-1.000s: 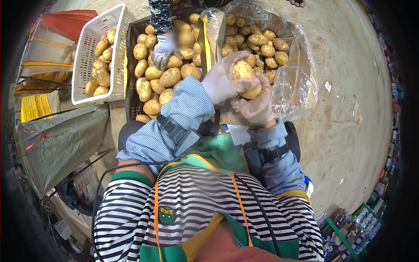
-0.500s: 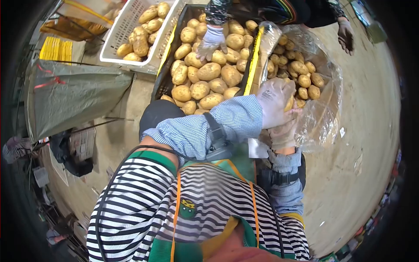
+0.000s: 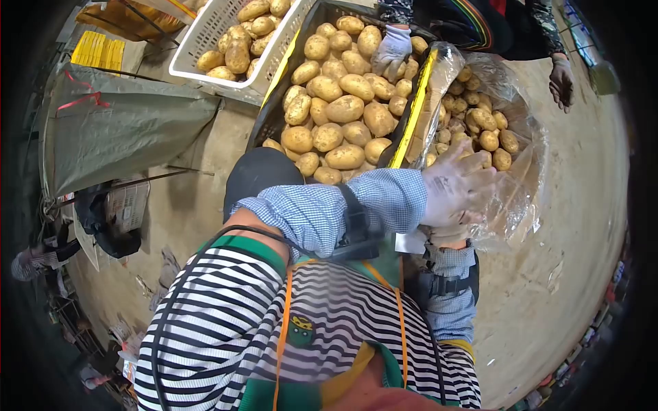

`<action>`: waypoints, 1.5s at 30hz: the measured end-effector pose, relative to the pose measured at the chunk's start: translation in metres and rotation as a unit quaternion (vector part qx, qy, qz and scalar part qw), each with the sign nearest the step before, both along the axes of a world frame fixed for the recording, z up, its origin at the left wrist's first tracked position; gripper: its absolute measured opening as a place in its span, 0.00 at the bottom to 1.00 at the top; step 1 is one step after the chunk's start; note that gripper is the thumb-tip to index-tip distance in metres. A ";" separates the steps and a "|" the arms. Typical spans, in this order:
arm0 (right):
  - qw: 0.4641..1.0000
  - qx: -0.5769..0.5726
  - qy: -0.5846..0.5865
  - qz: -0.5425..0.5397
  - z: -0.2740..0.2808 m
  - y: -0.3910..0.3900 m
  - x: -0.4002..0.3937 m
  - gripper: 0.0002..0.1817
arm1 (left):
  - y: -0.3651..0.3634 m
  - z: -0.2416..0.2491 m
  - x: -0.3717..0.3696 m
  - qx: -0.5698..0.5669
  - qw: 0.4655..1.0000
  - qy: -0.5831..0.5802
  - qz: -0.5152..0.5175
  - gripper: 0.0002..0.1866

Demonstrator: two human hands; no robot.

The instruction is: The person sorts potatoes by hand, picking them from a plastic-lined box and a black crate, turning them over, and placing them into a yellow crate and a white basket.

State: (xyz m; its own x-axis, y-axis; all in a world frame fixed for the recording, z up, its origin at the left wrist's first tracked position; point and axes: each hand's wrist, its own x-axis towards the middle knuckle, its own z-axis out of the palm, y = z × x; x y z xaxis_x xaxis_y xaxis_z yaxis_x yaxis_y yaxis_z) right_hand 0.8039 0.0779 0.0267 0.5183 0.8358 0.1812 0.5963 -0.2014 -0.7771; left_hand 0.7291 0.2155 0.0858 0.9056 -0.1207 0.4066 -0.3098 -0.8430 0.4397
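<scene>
My left hand (image 3: 454, 188), in a pale glove, is spread with its fingers apart over the near side of the plastic-lined box. No potato shows in it. Just below it, my right hand (image 3: 447, 235) is gloved too and largely covered by the left; its fingers are mostly hidden. Small potatoes (image 3: 488, 120) lie in the lined box beyond my hands. Clear plastic liner (image 3: 514, 205) spills over the box's near right side. Larger potatoes (image 3: 345, 108) fill the black crate with yellow edges (image 3: 416, 103) to the left of my hands.
Across from me, a co-worker's gloved hand (image 3: 393, 52) touches potatoes in the black crate; the other hand (image 3: 561, 82) hangs at the right. A white basket (image 3: 199, 51) with potatoes stands at upper left. A grey-green tarp (image 3: 130, 130) hangs at left.
My left hand had a potato at its fingers; now they are spread and that potato is out of sight. The co-worker's hand moved toward the crate's far right corner. The view shifted slightly.
</scene>
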 end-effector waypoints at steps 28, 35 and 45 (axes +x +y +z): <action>0.970 -0.184 0.060 0.150 -0.019 0.274 -0.155 0.36 | 0.319 -0.103 -0.247 -0.055 0.778 0.585 0.223 0.26; 0.934 -0.280 0.146 0.165 -0.065 0.339 -0.176 0.33 | 0.330 -0.114 -0.253 -0.188 0.724 0.617 0.246 0.25; 0.914 -0.339 -0.052 0.215 -0.057 0.357 -0.181 0.42 | 0.349 -0.130 -0.263 -0.267 0.686 0.618 0.278 0.24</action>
State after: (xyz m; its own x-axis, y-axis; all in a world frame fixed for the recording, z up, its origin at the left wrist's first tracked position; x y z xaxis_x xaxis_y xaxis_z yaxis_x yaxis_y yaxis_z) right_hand 0.6232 0.4344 -0.0303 0.1238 0.8971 -0.4241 0.7975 -0.3443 -0.4954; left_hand 0.4664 0.5646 -0.0437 0.4442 0.2501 -0.8603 0.8809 -0.2974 0.3683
